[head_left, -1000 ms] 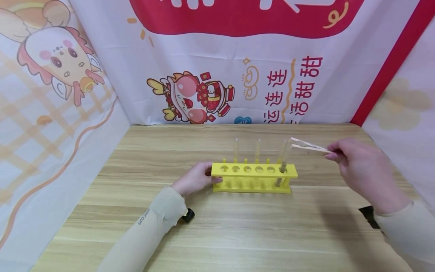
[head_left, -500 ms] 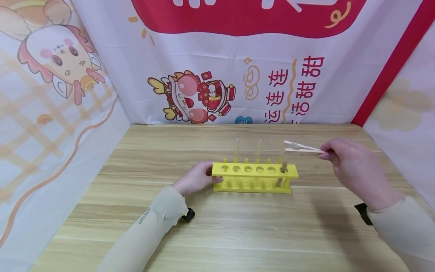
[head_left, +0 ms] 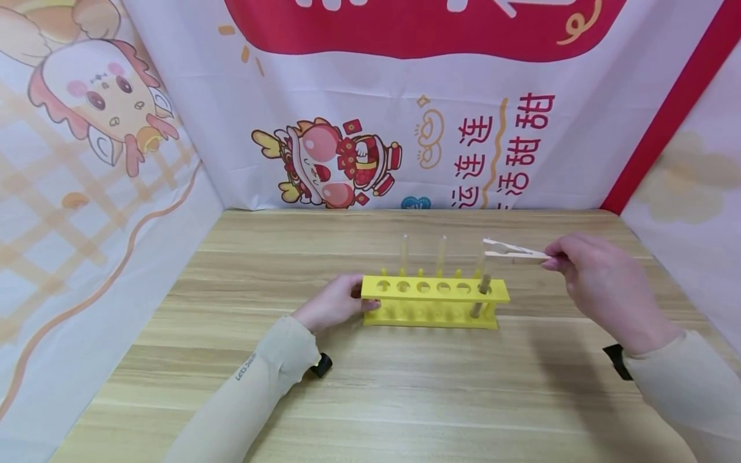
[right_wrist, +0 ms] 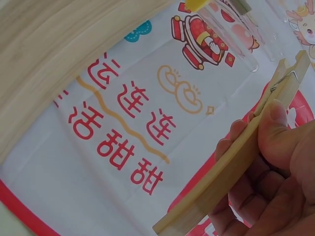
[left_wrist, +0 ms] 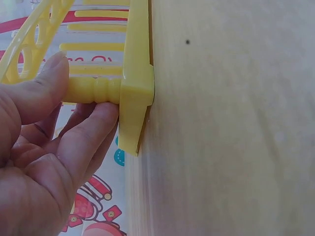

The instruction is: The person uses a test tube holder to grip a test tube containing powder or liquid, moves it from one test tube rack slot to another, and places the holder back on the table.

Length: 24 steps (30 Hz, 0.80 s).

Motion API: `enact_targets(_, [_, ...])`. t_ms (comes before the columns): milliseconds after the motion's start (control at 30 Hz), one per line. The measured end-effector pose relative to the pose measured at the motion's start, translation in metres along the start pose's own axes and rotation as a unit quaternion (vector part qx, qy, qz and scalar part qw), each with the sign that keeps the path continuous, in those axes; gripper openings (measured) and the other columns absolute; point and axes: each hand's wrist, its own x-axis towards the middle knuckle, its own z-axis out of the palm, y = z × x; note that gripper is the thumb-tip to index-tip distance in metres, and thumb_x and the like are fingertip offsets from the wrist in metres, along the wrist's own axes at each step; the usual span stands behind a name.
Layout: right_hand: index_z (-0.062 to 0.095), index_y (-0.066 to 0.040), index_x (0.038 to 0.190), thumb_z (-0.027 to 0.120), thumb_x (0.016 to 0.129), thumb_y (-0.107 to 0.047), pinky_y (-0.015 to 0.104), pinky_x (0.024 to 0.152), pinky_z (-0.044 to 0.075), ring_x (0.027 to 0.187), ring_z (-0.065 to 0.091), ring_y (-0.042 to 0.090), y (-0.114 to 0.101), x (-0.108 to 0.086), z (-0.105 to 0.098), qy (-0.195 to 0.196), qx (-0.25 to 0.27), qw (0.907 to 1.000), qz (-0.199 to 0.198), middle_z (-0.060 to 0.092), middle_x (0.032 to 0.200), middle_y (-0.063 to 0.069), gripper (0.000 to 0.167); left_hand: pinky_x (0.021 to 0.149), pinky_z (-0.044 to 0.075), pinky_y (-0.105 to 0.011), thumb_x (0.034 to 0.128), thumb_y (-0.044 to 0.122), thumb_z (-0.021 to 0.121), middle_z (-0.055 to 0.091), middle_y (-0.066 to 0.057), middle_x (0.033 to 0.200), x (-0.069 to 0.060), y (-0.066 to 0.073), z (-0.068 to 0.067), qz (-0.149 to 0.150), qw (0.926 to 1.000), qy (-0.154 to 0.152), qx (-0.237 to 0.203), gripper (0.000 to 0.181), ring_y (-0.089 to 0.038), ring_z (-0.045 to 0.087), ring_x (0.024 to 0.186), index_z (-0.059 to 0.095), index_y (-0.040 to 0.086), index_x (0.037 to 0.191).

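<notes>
My left hand [head_left: 336,302] grips the end post of a yellow test tube rack [head_left: 434,289] with thumb and fingers; the left wrist view shows this post [left_wrist: 93,89] closely. My right hand [head_left: 602,283] holds a wooden test tube clamp [head_left: 515,250], thumb on one side and curled fingers on the other. In the rack's rightmost hole stands a slightly tilted test tube [head_left: 484,284], grey in its lower part. The clamp's tip is at the level of its clear upper part; whether it grips the glass, I cannot tell.
Upside down on the rack's back pegs stand clear test tubes, one left [head_left: 404,254], one in the middle [head_left: 442,256] and one right, partly behind the clamp's tip. The rack stands on a wood-grain table [head_left: 405,392]. Printed cloth [head_left: 347,83] hangs behind it and at both sides.
My right hand has moved a little left with the clamp, mostly in the first half second, then stayed nearly still. My left hand and the rack have kept their place.
</notes>
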Motion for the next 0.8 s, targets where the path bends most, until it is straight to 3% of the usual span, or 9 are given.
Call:
enact_targets(400, [0.068, -0.003, 0.089, 0.084, 0.074, -0.001, 0.053, 0.065, 0.053, 0.074, 0.062, 0.030, -0.0003, -0.0028, 0.0050, -0.033, 0.005, 0.9992, 0.023, 0.066, 0.082, 0.011, 0.022, 0.097, 0.048, -0.039, 0.0903, 0.019, 0.074, 0.068, 0.006, 0.115, 0.0002, -0.0006, -0.0009, 0.006, 0.9999, -0.008, -0.010, 0.030, -0.014, 0.063, 0.104, 0.067, 0.019, 0.119])
enact_targets(800, [0.068, -0.002, 0.091, 0.082, 0.076, -0.001, 0.055, 0.063, 0.053, 0.075, 0.062, 0.032, 0.0001, -0.0028, 0.0055, -0.034, 0.002, 0.9988, 0.034, 0.067, 0.083, 0.013, 0.020, 0.097, 0.048, -0.039, 0.0902, 0.017, 0.074, 0.068, 0.006, 0.115, 0.0011, -0.0011, -0.0006, 0.008, 0.9998, -0.009, -0.016, 0.029, -0.014, 0.063, 0.104, 0.067, 0.018, 0.118])
